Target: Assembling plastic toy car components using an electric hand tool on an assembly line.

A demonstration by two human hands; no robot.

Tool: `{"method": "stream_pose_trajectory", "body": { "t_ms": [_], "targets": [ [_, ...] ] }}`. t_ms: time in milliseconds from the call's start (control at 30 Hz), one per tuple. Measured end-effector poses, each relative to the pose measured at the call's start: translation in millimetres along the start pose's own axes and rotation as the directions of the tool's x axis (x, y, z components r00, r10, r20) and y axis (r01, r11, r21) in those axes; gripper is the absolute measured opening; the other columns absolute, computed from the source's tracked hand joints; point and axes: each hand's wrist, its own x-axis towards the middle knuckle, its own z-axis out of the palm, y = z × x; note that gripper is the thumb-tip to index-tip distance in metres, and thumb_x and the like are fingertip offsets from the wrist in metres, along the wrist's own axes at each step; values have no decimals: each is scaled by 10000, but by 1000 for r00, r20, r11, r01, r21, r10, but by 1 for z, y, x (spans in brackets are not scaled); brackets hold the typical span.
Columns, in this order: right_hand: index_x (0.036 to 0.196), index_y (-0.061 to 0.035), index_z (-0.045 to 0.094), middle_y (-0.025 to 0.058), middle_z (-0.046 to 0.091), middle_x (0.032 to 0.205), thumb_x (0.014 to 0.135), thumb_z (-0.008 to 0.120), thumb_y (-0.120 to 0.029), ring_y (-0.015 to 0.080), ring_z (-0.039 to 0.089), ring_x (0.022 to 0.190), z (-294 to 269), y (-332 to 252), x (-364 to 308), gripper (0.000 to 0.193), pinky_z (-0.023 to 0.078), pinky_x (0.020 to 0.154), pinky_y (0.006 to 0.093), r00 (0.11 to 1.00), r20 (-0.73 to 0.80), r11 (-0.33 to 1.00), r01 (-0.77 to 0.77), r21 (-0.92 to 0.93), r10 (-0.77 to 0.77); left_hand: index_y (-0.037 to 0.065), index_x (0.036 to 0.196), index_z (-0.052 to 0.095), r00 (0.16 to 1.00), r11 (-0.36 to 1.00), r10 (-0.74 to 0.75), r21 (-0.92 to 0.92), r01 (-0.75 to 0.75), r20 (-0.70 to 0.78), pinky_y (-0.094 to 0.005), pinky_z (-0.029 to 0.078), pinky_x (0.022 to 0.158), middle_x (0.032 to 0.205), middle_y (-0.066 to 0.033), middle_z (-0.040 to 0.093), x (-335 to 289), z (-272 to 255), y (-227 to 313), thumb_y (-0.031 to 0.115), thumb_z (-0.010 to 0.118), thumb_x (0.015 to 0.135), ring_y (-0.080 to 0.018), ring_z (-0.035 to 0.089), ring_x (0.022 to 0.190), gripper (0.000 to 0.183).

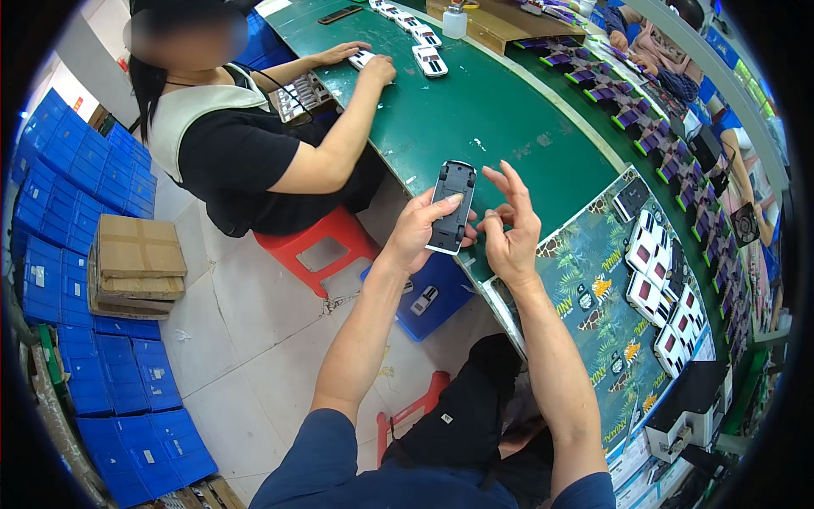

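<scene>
My left hand (415, 225) grips a toy car (455, 191), turned underside up, its black base with wheels facing me and the thumb lying across it. Just right of the car is my right hand (513, 225), some fingers stretched up and apart, others bent toward the car. I see nothing held in it. Both hands are over the near edge of the green table (500, 110). Several white toy cars with dark stripes (649, 254) lie grouped on a patterned mat (585, 293) to the right, with a black-based one (630, 199) at the mat's far end.
At the left, a co-worker (246, 127) on a red stool (318, 246) handles a white car. More white cars (430, 59) line the table's far part. Purple holders (627, 110) run along the right. Blue bins (136, 373) and cardboard boxes (140, 254) stand left; a blue crate (437, 305) sits below.
</scene>
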Motion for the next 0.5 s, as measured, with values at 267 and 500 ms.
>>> {"method": "stream_pose_trajectory", "body": {
  "t_ms": [267,500],
  "targets": [
    [1368,-32,515,156,687,1188,776,519,86,65,607,581,-7,10,-4,603,479,544,204,995,104,1000,-11,4,10,23,1128,544,1000,1000,-3,9,3,16,-326,598,650,919,-116,663,4,4,2,224,590,961,-192,696,718,266],
    [1370,-39,515,142,713,1116,775,514,102,98,623,599,1,-6,1,611,511,564,244,993,83,996,-80,-44,83,28,1133,547,1000,1000,-8,20,8,3,-320,595,647,921,-113,661,1,1,2,224,593,960,-190,693,712,265]
  ]
}}
